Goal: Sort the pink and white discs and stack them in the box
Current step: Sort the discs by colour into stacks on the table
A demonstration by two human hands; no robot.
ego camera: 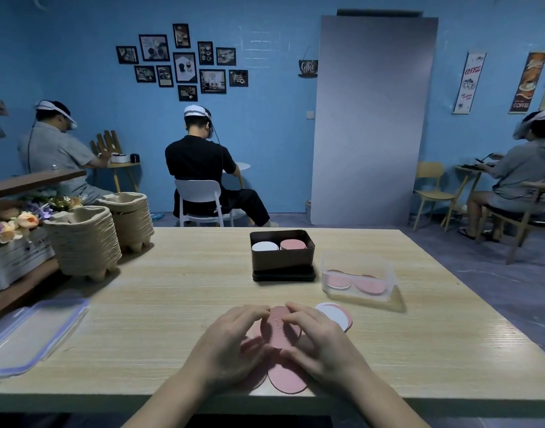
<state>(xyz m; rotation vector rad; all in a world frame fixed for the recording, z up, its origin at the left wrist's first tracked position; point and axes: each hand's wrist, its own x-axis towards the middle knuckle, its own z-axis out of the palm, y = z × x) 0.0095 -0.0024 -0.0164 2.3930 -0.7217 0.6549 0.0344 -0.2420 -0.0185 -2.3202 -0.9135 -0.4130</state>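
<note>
Near the table's front edge my left hand [234, 344] and my right hand [320, 341] cup a small stack of pink discs [279, 330] from both sides. Another pink disc [288, 376] lies flat below them, partly over the edge. A white disc [333, 315] rests on a pink one just right of my right hand. Further back stands the dark box [282, 262], holding a white stack [265, 246] on the left and a pink stack [293, 244] on the right.
A clear plastic tub [359, 281] with pink discs sits right of the box. A clear lid [33, 332] lies at the left edge. Two stacks of pulp trays [86, 242] and flowers stand at back left. Three people sit at other tables behind.
</note>
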